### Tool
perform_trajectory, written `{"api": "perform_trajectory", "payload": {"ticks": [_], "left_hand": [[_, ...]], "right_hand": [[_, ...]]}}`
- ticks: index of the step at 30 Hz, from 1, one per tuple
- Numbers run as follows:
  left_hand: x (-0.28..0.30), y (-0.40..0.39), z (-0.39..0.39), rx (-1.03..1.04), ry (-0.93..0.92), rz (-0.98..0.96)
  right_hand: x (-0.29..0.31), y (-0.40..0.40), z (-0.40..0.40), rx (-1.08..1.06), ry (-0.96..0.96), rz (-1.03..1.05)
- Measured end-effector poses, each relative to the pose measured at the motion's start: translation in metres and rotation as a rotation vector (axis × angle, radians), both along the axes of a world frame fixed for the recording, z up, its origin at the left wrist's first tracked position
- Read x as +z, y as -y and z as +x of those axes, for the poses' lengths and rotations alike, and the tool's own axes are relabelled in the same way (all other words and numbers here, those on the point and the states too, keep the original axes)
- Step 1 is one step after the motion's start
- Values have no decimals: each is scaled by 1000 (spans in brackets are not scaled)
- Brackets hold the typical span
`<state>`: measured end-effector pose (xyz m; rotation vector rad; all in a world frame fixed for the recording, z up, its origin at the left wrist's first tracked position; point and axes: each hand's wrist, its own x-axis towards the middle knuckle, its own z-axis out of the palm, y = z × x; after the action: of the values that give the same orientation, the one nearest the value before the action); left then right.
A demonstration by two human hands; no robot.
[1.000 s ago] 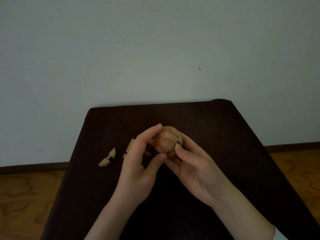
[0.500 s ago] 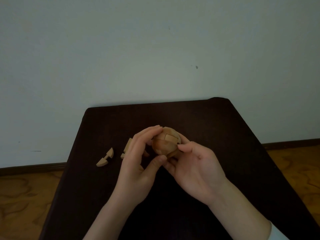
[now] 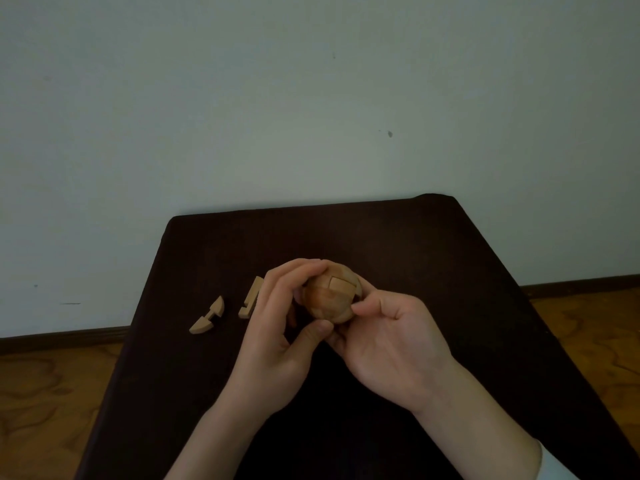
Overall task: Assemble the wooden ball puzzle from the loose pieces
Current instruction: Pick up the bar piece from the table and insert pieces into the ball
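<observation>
A partly built wooden ball (image 3: 330, 296) is held above the dark table (image 3: 433, 258) between both hands. My left hand (image 3: 277, 337) wraps its left side, fingers over the top and thumb under it. My right hand (image 3: 391, 341) cups it from the right and below, with the thumb pressed on its right face. Two loose pieces lie on the table to the left: a curved, notched piece (image 3: 207, 317) and a straight notched bar (image 3: 251, 297), the bar partly hidden behind my left fingers.
The table stands against a pale wall (image 3: 311, 98). Wooden floor (image 3: 52, 393) shows on both sides beyond the table's left and right edges. A white sleeve cuff (image 3: 554, 462) is at the bottom right.
My left fingers have curled further over the top of the ball, and my right thumb has slid onto its right face. The ball has turned slightly. The loose pieces have not moved.
</observation>
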<state>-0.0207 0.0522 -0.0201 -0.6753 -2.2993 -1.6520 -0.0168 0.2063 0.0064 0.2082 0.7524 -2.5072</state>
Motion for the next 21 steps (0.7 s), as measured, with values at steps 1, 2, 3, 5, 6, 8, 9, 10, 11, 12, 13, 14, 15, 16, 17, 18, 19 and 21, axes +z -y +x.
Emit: {"api": "perform_trajectory", "payload": {"ticks": [1,2,3,5,6,8,9,10,11,12,13,14,15,16,17,18,19,21], "left_hand": [[0,0,0,6,-2,-3],[0,0,0,13,-8,-7],[-1,1,0,23,-16,-12],[-1,3,-2,50,-22,-17],[-1,4,-3,60,-14,-11],[-1,6,-4,68,8,10],[-1,6,-4,68,26,26],[-2,7,-4,67,56,47],[-2,6,-5,66,96,76],[-3,6,-5,66,143,115],[-4,5,-5,65,195,162],[-4,3,-4,63,244,206],[-5,2,-4,62,284,236],[-5,1,-4,62,310,250],[-4,0,-3,61,325,258],[-4,0,-3,59,331,264],[-3,0,-3,59,333,266],[-2,1,-3,62,332,251]], "right_hand": [[-1,0,0,1,-10,-1],[-1,0,0,1,-23,7],[-1,0,0,1,-40,24],[0,-1,-1,-7,-82,74],[0,-2,-2,-15,-96,94],[2,-5,-2,-19,-123,132],[3,-5,-2,-15,-141,157],[4,-5,-2,-16,-157,186],[4,-6,-2,-23,-163,213],[4,-6,-2,-35,-161,234],[4,-7,-2,-47,-160,246],[4,-7,-2,-55,-162,251],[5,-6,-2,-61,-164,251],[5,-6,-2,-67,-162,248],[5,-6,-2,-72,-158,247],[4,-6,-2,-76,-157,247],[4,-6,-2,-81,-156,247],[2,-6,-3,-83,-152,249]]}}
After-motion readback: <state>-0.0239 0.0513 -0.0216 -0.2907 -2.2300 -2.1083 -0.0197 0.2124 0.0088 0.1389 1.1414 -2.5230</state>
